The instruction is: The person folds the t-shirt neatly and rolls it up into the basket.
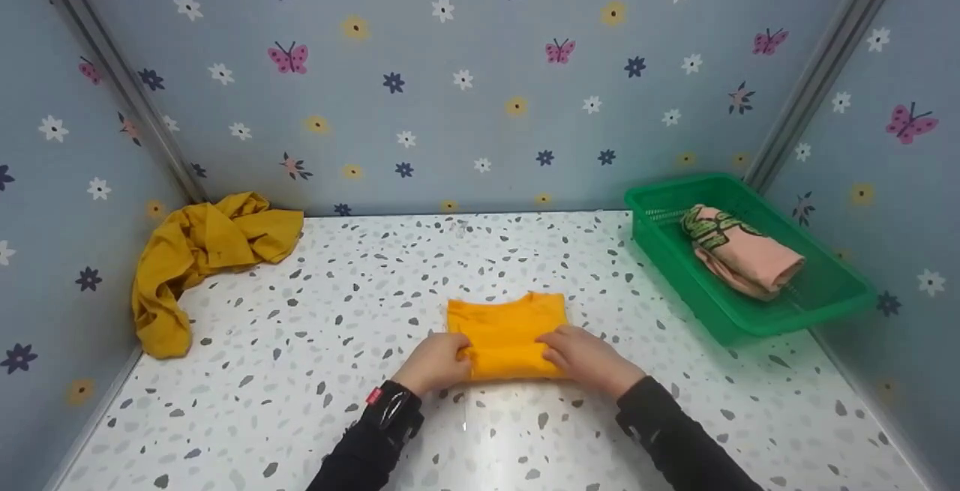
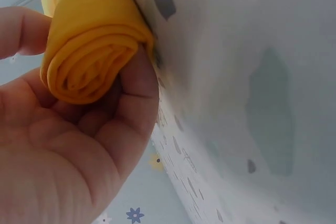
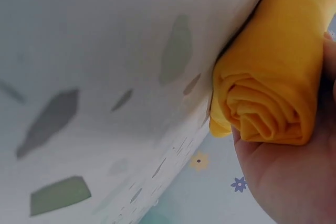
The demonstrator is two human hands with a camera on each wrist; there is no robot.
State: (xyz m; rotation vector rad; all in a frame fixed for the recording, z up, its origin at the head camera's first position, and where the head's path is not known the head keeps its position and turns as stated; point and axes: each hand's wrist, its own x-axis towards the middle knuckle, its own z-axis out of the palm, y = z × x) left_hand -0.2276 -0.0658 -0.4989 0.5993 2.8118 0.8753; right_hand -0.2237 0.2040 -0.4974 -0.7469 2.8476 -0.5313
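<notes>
A bright yellow shirt (image 1: 510, 337) lies on the speckled table, its near part rolled up and its neckline edge flat at the far side. My left hand (image 1: 437, 362) grips the left end of the roll, thumb on top and fingers curled beneath, as the left wrist view shows with the spiral end of the shirt (image 2: 92, 69). At the other end my right hand (image 1: 589, 358) holds the roll, thumb over it. In the right wrist view the shirt's coiled end (image 3: 265, 111) rests against the palm, with most of that hand out of frame.
A crumpled mustard garment (image 1: 217, 240) lies at the back left against the wall. On the right stands a green plastic basket (image 1: 675, 281) holding a rolled pink garment (image 1: 742, 251) with a green print. Flower-patterned panels (image 1: 480, 101) enclose the table (image 1: 360, 273) on three sides.
</notes>
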